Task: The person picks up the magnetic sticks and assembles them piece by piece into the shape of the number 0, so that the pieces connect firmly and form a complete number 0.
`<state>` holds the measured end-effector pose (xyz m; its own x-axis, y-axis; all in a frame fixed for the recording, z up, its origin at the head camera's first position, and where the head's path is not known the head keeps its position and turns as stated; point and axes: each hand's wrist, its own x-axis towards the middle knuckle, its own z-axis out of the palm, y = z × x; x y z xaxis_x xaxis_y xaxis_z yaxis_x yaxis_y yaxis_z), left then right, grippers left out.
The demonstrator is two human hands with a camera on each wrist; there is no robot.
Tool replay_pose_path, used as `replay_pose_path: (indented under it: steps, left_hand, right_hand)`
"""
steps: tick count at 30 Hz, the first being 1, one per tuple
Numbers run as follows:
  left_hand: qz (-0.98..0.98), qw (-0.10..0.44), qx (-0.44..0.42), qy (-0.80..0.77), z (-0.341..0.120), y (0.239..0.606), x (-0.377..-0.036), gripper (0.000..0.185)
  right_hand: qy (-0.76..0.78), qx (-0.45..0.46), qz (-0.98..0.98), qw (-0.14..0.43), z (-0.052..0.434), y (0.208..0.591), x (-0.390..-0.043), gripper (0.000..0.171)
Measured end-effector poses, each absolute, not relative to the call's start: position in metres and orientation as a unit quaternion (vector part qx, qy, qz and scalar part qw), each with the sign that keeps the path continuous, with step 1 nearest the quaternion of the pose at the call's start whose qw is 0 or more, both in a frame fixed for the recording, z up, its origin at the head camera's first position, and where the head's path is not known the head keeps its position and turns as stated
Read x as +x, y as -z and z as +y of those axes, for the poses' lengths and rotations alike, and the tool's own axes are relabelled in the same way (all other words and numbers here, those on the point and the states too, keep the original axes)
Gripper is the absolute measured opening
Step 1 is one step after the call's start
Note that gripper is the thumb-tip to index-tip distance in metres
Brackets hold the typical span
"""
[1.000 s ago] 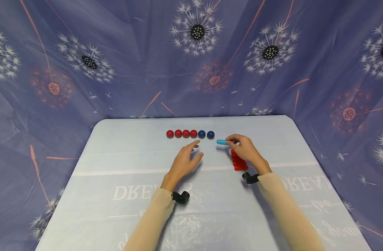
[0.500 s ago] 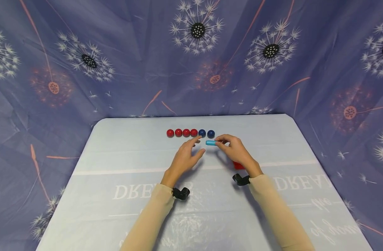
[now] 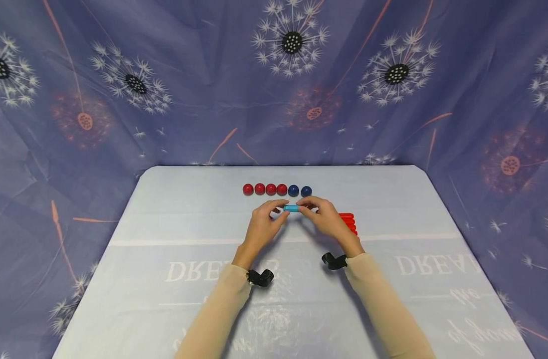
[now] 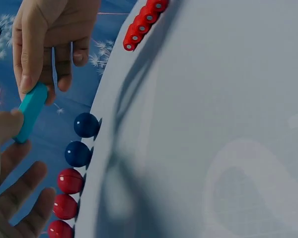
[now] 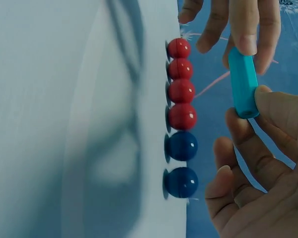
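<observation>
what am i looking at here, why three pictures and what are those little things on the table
These are one person's two bare hands, filmed at one moment by three cameras. The wide picture comes from a camera on the head, looking down at a pale blue table with flowered purple cloth hung behind it. The other two come from small cameras strapped to each wrist, so they show the same things close up and turned sideways.

On the table lies a row of round beads: four glossy red balls, then two dark blue balls. Nearer the right arm sits a cluster of red cylinders.

The left hand and right hand meet in the middle, each pinching one end of a short turquoise plastic cylinder, lifted just in front of the blue balls.
</observation>
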<state>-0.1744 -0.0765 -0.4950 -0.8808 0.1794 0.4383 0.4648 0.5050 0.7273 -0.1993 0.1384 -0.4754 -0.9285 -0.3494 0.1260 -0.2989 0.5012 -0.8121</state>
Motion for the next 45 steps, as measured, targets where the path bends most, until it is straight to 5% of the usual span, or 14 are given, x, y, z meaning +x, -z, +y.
replay_pose_path:
  steps: [7, 16, 45]
  left_hand:
    - [-0.848, 0.172, -0.143, 0.48, -0.08, 0.503, -0.173, 0.02]
    - [-0.871, 0.119, -0.069, 0.472, -0.091, 0.514, -0.167, 0.024]
    - [-0.885, 0.15, -0.03, 0.439, -0.084, 0.53, -0.167, 0.013]
  right_hand:
    - [0.476, -0.179, 0.861, 0.026, 0.125, 0.485, -0.2, 0.02]
    - [0.445, -0.162, 0.88, 0.044, 0.105, 0.498, -0.2, 0.018]
    - [0.415, -0.154, 0.894, 0.077, 0.099, 0.511, -0.212, 0.014]
